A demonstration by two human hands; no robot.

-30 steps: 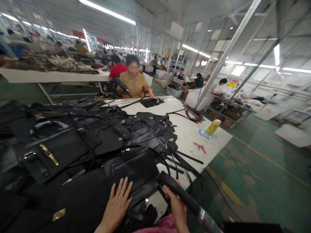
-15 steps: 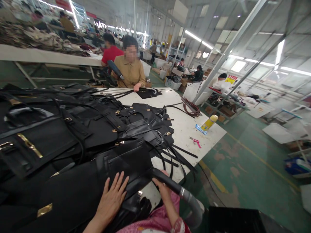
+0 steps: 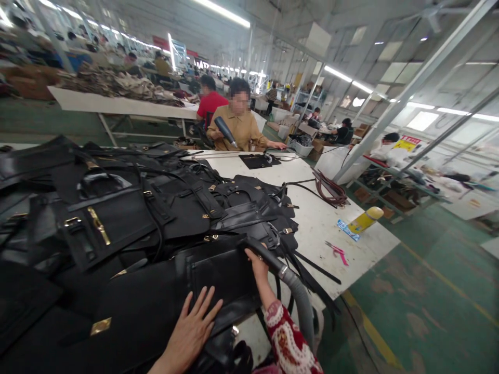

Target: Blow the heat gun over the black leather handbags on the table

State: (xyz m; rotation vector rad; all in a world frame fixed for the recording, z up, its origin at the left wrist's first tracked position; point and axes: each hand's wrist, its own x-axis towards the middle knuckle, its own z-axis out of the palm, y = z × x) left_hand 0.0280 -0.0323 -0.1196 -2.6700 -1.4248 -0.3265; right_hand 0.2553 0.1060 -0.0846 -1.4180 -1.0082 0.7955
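Note:
My left hand lies flat with spread fingers on a black leather bag piece that has a gold plate on it. To its right, my right hand is wrapped round a dark nozzle joined to a grey ribbed hose. The nozzle's tip is over the upper right part of the same black piece. Around and behind lie many more black bag pieces with straps and gold buckles.
Pink-handled pliers, a yellow bottle and brown straps are on the white table. Across it, a person in a tan shirt holds a dark tool. A post stands at the right.
The nozzle and my right hand have moved up and forward over the black piece. My left hand stays flat on it. The person across has stretched one arm sideways, and the view has turned left.

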